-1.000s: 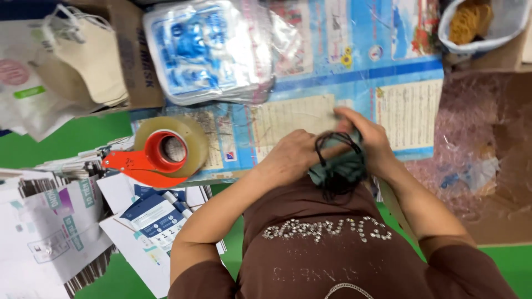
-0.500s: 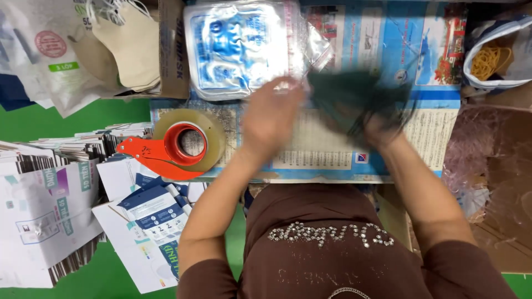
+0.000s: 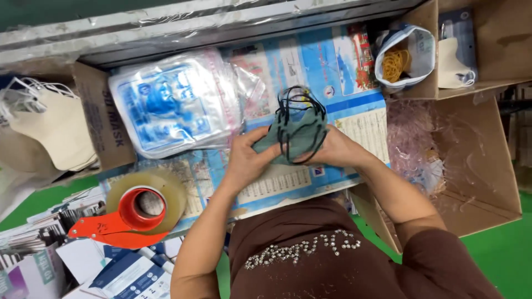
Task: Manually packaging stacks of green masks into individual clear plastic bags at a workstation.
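Note:
My left hand [image 3: 249, 158] and my right hand [image 3: 332, 148] together grip a small stack of grey-green face masks [image 3: 296, 135] with black ear loops, held just above a blue printed sheet [image 3: 332, 72] that covers the table. The loops stick up from the top of the stack. A pile of clear plastic bags with blue print [image 3: 174, 102] lies to the left of my hands.
A tape dispenser with a red handle [image 3: 138, 213] lies at the left front. A box of beige masks [image 3: 52, 124] stands at far left. A bag of rubber bands [image 3: 399, 58] and an open cardboard box [image 3: 471, 160] are at the right. Flat printed cartons [image 3: 72, 266] lie lower left.
Both hands carried the mask stack away from my body toward the middle of the table, and they now hold it together over the printed sheet.

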